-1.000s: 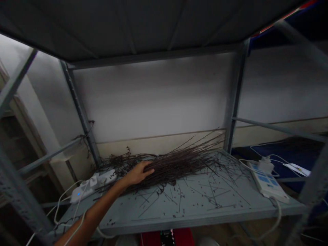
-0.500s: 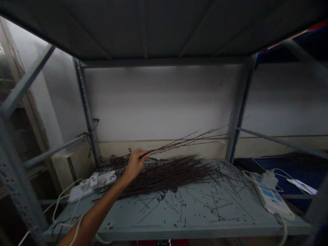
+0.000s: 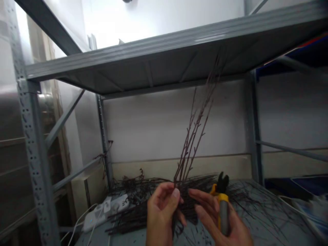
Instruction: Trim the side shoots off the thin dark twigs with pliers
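My left hand (image 3: 161, 213) pinches the base of a thin dark twig bunch (image 3: 196, 128) that stands nearly upright, its tips reaching up toward the upper shelf. My right hand (image 3: 217, 222) is beside it, fingers near the twig base, and holds yellow-and-grey cutting pliers (image 3: 222, 201) against the palm with the black jaws pointing up. Behind both hands a pile of dark twigs (image 3: 143, 208) lies across the grey metal shelf (image 3: 258, 218).
A white power strip (image 3: 105, 212) with white cables lies at the shelf's left end. Grey perforated uprights (image 3: 33, 143) and diagonal braces frame the rack. The upper shelf (image 3: 159, 65) hangs overhead. A white wall is behind; a blue surface shows at far right.
My left hand lifted a few twigs out of the pile and swung them upright close to me. My right hand came into view holding the pliers. The camera tilted upward.
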A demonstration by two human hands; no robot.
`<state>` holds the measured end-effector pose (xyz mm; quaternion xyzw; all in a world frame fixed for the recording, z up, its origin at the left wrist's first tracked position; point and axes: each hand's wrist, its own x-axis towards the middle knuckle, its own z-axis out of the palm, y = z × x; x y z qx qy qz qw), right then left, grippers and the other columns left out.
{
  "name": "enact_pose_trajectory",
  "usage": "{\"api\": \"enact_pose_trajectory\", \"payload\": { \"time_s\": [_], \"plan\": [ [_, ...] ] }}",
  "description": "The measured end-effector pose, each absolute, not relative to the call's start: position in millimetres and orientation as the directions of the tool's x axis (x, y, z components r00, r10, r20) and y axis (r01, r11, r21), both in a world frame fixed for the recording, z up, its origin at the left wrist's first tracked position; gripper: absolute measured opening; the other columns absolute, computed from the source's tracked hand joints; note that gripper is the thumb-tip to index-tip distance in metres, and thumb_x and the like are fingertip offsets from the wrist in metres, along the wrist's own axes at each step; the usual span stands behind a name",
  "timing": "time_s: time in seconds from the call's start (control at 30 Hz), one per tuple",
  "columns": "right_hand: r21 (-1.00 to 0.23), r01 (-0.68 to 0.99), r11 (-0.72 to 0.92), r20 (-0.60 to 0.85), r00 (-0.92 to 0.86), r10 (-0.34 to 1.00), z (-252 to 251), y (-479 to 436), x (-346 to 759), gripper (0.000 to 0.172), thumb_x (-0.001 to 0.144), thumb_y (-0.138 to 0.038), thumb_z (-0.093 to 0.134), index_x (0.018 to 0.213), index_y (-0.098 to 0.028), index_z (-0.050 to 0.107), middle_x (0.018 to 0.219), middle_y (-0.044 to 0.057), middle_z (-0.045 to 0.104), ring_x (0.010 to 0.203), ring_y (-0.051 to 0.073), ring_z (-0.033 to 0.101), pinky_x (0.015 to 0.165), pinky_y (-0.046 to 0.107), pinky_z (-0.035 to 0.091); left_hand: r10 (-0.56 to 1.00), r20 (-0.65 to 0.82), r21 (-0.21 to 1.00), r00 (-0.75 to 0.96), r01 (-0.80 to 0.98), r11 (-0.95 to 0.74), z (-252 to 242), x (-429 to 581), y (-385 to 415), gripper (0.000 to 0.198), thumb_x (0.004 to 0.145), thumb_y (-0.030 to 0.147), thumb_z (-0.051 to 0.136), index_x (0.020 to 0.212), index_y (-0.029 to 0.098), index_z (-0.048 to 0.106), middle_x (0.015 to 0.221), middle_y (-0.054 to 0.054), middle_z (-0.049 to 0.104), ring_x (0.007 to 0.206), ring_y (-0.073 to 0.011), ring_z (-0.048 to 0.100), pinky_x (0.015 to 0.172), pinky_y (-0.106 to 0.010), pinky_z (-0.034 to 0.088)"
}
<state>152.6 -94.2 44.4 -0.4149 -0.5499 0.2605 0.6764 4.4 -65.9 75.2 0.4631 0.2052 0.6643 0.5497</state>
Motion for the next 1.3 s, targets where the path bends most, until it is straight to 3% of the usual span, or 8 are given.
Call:
{"api": "enact_pose_trajectory", "payload": {
  "time_s": [0.1,0.23,0.4,0.63,0.83,1.0,1.1,1.3],
  "plan": [
    [-0.867,-0.052,0.495,0.464,0.275,0.842,48.7,-106.1,123.1,0.046,0.073,-0.050,0.080,0.107,-0.020,0.069,0.114,0.014,0.075,0.103,0.030,0.073,0.087,0.037,0.062,0.938,0.345,0.739,0.009,-0.619,-0.266,45.3,16.3,-86.8,0.033,0.071,0.038,0.087,0.091,0.015,0.075,0.089,-0.008,0.073,0.076,-0.0179,0.069,0.067,-0.025,0.058],
    [-0.903,-0.025,0.429,0.405,0.282,0.870,27.5,-120.5,122.0,0.040,0.077,-0.052,0.077,0.098,-0.021,0.063,0.107,0.014,0.077,0.102,0.030,0.073,0.093,0.042,0.058,0.950,0.311,0.833,0.038,-0.492,-0.253,13.9,9.4,-104.5,0.027,0.077,0.037,0.082,0.095,0.016,0.078,0.100,-0.011,0.078,0.098,-0.0251,0.071,0.088,-0.032,0.055],
    [-0.927,-0.047,0.372,0.357,0.191,0.914,3.2,-120.1,139.3,0.038,0.082,-0.048,0.075,0.099,-0.025,0.049,0.108,0.013,0.077,0.110,0.031,0.070,0.100,0.048,0.052,0.933,0.322,0.929,0.158,-0.243,-0.280,-6.4,-11.1,-110.3,0.027,0.087,0.041,0.072,0.100,0.020,0.079,0.105,-0.012,0.078,0.099,-0.0276,0.072,0.085,-0.035,0.057],
    [-0.927,-0.069,0.370,0.356,0.158,0.921,-9.0,-112.3,134.0,0.036,0.084,-0.042,0.074,0.096,-0.026,0.044,0.112,0.014,0.076,0.106,0.030,0.072,0.095,0.049,0.054,0.930,0.324,0.935,0.172,-0.206,-0.288,-23.3,-8.7,-111.2,0.027,0.083,0.035,0.077,0.106,0.021,0.077,0.108,-0.010,0.078,0.101,-0.0264,0.072,0.089,-0.035,0.056],
    [-0.923,0.060,0.380,0.385,0.100,0.918,-9.6,-114.6,124.5,0.029,0.085,-0.041,0.072,0.095,-0.025,0.050,0.108,0.011,0.075,0.109,0.028,0.071,0.098,0.044,0.053,0.924,0.381,0.922,0.016,-0.078,-0.379,-29.2,-6.8,-110.7,0.021,0.091,0.036,0.066,0.101,0.020,0.075,0.107,-0.009,0.077,0.099,-0.0243,0.070,0.085,-0.031,0.055],
    [-0.943,-0.051,0.330,0.328,0.038,0.944,-6.1,-114.9,111.0,0.033,0.081,-0.038,0.076,0.094,-0.024,0.049,0.102,0.010,0.075,0.102,0.029,0.073,0.094,0.047,0.056,0.886,0.446,0.895,-0.129,0.056,-0.443,-30.3,-11.0,-109.2,0.015,0.089,0.024,0.065,0.101,0.020,0.072,0.102,-0.008,0.073,0.092,-0.0220,0.067,0.079,-0.030,0.053],
    [-0.943,-0.109,0.314,0.317,-0.019,0.948,-4.6,-116.2,101.1,0.035,0.078,-0.032,0.077,0.091,-0.025,0.046,0.101,0.008,0.074,0.097,0.027,0.074,0.094,0.047,0.056,0.830,0.508,0.861,-0.230,0.138,-0.489,-29.6,-18.2,-106.6,0.036,0.080,0.012,0.066,0.114,0.022,0.068,0.106,-0.007,0.070,0.092,-0.0213,0.064,0.079,-0.029,0.050],
    [-0.952,-0.041,0.304,0.305,-0.029,0.952,-3.3,-123.4,84.6,0.032,0.076,-0.033,0.079,0.088,-0.023,0.051,0.095,0.004,0.072,0.091,0.022,0.073,0.088,0.038,0.058,0.873,0.425,0.899,-0.239,0.000,-0.438,-22.6,-35.9,-109.9,0.014,0.086,0.021,0.065,0.099,0.019,0.069,0.093,-0.006,0.075,0.088,-0.0217,0.069,0.081,-0.030,0.052]
  ]
}}
